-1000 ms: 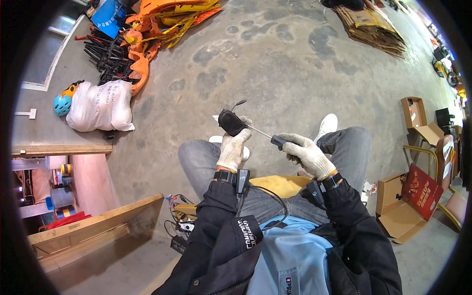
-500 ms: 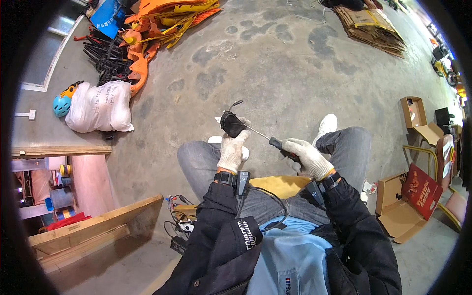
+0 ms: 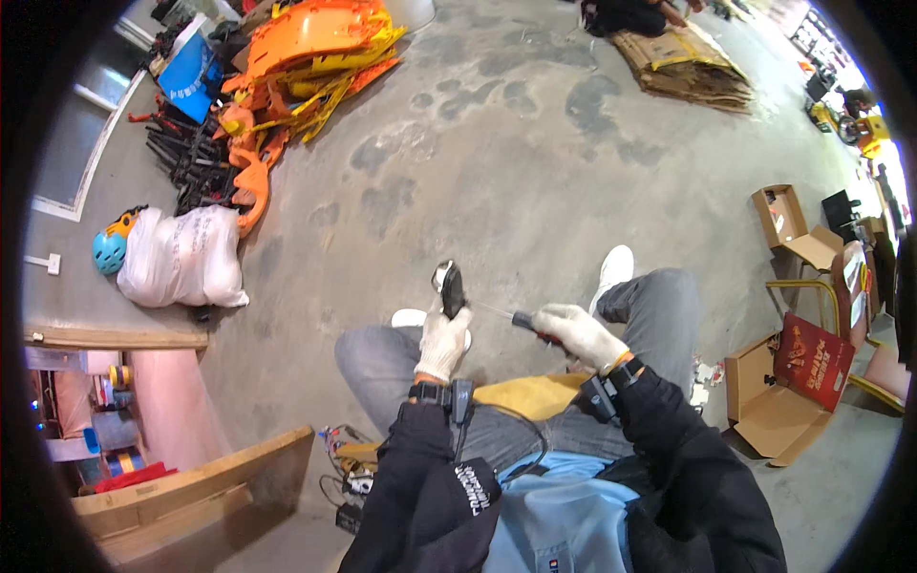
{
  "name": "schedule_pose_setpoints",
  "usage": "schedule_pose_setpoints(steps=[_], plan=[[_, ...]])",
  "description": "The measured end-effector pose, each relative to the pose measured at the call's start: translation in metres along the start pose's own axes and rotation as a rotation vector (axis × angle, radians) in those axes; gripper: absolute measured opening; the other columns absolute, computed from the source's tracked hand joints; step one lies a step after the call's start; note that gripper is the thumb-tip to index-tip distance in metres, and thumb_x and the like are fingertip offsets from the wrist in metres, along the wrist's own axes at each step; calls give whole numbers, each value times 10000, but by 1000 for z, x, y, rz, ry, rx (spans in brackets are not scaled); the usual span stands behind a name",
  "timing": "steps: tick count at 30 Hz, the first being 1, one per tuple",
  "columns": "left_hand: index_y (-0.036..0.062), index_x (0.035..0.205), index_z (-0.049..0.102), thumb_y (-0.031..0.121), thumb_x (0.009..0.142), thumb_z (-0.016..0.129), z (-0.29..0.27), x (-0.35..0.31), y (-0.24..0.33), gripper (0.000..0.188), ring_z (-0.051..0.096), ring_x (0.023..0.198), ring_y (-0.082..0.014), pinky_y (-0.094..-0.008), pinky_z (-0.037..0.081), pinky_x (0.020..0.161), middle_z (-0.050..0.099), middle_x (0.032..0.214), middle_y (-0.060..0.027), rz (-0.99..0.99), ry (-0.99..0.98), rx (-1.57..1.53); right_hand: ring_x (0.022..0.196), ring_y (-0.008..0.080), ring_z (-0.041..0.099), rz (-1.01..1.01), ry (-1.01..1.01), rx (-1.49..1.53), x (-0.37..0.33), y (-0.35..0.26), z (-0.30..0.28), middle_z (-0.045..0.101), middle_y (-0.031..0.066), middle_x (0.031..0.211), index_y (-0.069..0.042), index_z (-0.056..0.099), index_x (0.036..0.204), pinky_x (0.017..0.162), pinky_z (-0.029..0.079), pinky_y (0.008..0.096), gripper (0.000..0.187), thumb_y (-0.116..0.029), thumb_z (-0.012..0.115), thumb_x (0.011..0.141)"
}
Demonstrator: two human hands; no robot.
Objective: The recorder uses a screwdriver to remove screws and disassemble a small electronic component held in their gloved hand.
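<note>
My left hand (image 3: 443,344), in a white knitted glove, grips a small rounded black part (image 3: 452,292) with a shiny silvery face on its far side. What exactly this part is I cannot make out. Gloved the same way, my right hand (image 3: 580,334) is wrapped round a screwdriver (image 3: 524,321) with a black and red handle. Its thin shaft points left toward the black part; whether the tip touches it I cannot tell. Both hands are held above my lap, between my knees.
Orange and yellow plastic panels (image 3: 315,43) lie piled at the far left, near a stuffed white sack (image 3: 186,258) and a blue helmet (image 3: 109,253). Flattened cardboard (image 3: 683,72) is stacked at the far right, beside another person. An open cardboard box (image 3: 778,415) stands at my right.
My left hand has turned the black part, so its silvery face now shows and its bent rod no longer does. My right hand still holds the screwdriver toward it. The whole view has shifted slightly.
</note>
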State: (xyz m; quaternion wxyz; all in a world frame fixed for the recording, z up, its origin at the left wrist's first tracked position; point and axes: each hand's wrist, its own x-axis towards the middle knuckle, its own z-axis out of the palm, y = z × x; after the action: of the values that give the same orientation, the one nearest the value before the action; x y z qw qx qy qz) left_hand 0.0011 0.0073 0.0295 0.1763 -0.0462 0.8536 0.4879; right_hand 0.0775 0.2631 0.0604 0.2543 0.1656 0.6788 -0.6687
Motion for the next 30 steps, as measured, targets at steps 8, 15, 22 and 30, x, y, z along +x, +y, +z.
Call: schedule_pose_setpoints(steps=[8,15,22,30], plan=[[-27,937,701,296,879,673,-12,-7,-2,329,653,616,-218,-410,488,576,680,714,-99,-162,-65,59,1008,197,716,-244,10,-110,9,4,-1,770,111,1151,-21,720,1269,876,563,331,428,-310,722,953],[23,980,650,251,833,658,1,0,-6,272,624,623,-165,-364,500,555,628,727,-65,-227,-95,-1,693,96,584,-35,236,124,15,1,-2,698,46,896,-1,626,1346,595,481,279,630,-554,529,1059],[-58,895,684,279,820,682,4,-11,3,346,707,737,-262,-398,534,679,716,789,-149,-234,-62,28,543,137,564,28,160,-219,29,9,-16,672,48,774,-9,641,1253,503,464,306,557,-501,450,1072],[-10,998,659,268,843,669,8,-7,-15,319,700,685,-256,-404,541,655,704,739,-107,-252,-76,72,961,160,689,-104,219,37,25,16,-19,719,122,1127,4,620,1312,743,569,307,548,-357,758,925]])
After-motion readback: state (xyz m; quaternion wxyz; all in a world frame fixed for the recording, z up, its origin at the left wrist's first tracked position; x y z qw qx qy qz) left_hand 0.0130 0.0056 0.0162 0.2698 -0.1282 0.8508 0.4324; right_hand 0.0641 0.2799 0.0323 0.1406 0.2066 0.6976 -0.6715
